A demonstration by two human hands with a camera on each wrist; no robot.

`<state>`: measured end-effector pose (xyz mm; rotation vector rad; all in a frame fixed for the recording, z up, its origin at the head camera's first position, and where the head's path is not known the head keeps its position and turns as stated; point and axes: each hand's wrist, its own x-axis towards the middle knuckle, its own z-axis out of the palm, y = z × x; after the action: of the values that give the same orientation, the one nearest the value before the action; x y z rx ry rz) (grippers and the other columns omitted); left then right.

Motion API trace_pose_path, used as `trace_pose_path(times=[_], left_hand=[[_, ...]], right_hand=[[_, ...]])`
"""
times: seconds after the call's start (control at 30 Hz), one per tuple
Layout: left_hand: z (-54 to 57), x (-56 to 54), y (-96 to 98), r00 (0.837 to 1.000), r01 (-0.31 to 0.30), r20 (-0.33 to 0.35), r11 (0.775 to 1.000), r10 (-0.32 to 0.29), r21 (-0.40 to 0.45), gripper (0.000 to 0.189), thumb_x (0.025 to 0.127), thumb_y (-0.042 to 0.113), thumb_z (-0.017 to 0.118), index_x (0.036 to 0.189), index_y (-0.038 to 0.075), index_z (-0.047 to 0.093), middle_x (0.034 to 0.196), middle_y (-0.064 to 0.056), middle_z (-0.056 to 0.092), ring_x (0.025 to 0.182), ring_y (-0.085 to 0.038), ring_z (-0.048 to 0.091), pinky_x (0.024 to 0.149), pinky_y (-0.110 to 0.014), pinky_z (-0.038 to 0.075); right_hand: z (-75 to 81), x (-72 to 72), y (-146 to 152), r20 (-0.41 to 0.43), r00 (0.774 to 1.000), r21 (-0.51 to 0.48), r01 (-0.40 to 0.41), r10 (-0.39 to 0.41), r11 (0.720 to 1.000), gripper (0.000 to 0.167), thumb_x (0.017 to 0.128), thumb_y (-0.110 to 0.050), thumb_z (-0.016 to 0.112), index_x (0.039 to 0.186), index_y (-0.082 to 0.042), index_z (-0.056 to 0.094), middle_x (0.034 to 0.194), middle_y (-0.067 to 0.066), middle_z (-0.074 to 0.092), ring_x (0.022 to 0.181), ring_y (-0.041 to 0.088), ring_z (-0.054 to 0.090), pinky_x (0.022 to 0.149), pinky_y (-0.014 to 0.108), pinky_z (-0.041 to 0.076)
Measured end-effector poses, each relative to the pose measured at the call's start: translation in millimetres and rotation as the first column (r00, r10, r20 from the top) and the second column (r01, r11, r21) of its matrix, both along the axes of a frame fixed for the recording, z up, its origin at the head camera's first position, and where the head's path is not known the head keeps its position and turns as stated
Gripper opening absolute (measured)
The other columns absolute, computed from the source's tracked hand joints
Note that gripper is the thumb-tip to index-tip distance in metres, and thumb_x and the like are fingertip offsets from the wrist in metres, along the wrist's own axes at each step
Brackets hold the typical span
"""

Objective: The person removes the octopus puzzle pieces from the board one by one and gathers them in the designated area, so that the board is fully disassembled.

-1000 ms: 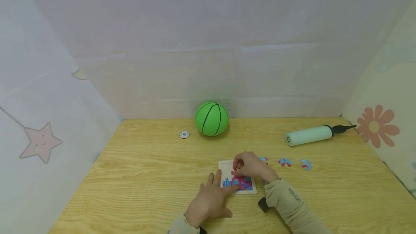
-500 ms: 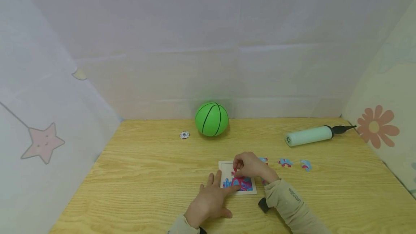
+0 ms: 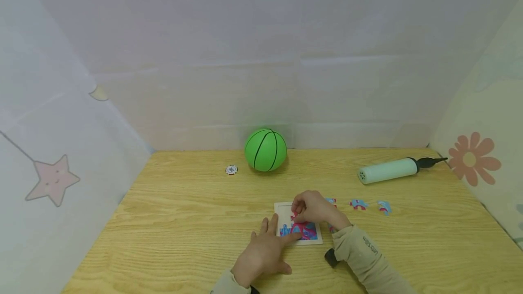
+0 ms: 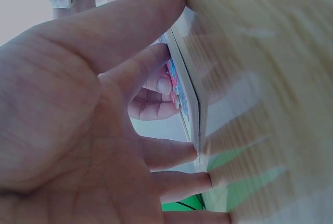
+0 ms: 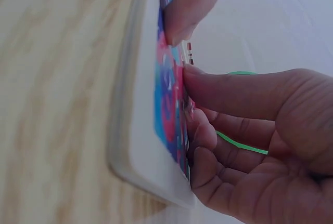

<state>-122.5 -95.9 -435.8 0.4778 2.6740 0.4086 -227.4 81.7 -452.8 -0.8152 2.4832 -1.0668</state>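
A white-framed jigsaw puzzle tray (image 3: 279, 210) lies on the wooden table, its near part filled with blue and pink pieces. My left hand (image 3: 263, 251) is spread flat at the tray's lower left; its index finger touches the fitted pieces and other fingertips rest by the left rim. Over the upper right of the tray, my right hand (image 3: 314, 208) pinches a pink puzzle piece (image 3: 293, 216) between thumb and curled fingers. In the right wrist view the right hand (image 5: 250, 135) stands against the puzzle's surface, its fingers partly covering that piece.
Loose puzzle pieces, one of them a blue and pink piece (image 3: 384, 207), lie right of the tray, partly behind the right hand. Farther back are a green ball (image 3: 266, 149), a poker chip (image 3: 231, 169) and a pale green hand pump (image 3: 388, 170).
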Motion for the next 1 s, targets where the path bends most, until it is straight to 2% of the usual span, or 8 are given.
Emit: trace_pose_path(times=[0.3, 0.6, 0.77, 1.0], left_hand=[[0.0, 0.2, -0.2, 1.0, -0.004, 0.011, 1.0, 0.004, 0.0, 0.072, 0.073, 0.044, 0.08, 0.137, 0.047, 0.048, 0.155, -0.023, 0.017, 0.139, -0.049, 0.019, 0.096, -0.069, 0.031], [-0.5, 1.5, -0.7, 1.0, 0.004, -0.009, 1.0, -0.004, -0.006, 0.072, 0.073, 0.045, 0.08, 0.137, 0.047, 0.048, 0.155, -0.024, 0.018, 0.138, -0.05, 0.02, 0.095, -0.07, 0.032], [-0.5, 2.1, -0.7, 1.0, 0.005, -0.017, 1.0, -0.005, -0.012, 0.072, 0.073, 0.045, 0.08, 0.138, 0.046, 0.048, 0.155, -0.023, 0.019, 0.137, -0.05, 0.021, 0.094, -0.07, 0.033], [-0.4, 2.0, 0.6, 1.0, 0.001, -0.014, 1.0, -0.001, -0.003, 0.073, 0.073, 0.044, 0.08, 0.138, 0.046, 0.047, 0.154, -0.025, 0.018, 0.137, -0.05, 0.022, 0.094, -0.069, 0.033]], right_hand=[[0.4, 1.5, 0.4, -0.01, 1.0, 0.01, -0.015, 0.015, 1.0, 0.014, 0.075, -0.001, 0.078, 0.083, -0.005, 0.066, 0.072, -0.003, 0.058, 0.064, 0.011, 0.053, 0.058, 0.023, 0.045], [6.2, 2.3, 1.9, -0.02, 0.999, -0.003, -0.041, 0.04, 0.999, 0.012, 0.08, -0.003, 0.075, 0.085, -0.005, 0.064, 0.074, -0.003, 0.059, 0.067, 0.01, 0.054, 0.061, 0.024, 0.047], [8.7, 0.8, 4.4, 0.029, 0.998, -0.056, -0.049, 0.05, 0.997, 0.008, 0.084, -0.004, 0.071, 0.086, -0.005, 0.064, 0.075, -0.003, 0.062, 0.066, 0.01, 0.059, 0.06, 0.025, 0.05], [11.1, -0.9, 16.2, 0.121, 0.993, -0.127, 0.01, 0.006, 0.992, 0.01, 0.085, -0.008, 0.072, 0.09, -0.002, 0.065, 0.08, 0.0, 0.065, 0.073, 0.015, 0.062, 0.065, 0.029, 0.052]])
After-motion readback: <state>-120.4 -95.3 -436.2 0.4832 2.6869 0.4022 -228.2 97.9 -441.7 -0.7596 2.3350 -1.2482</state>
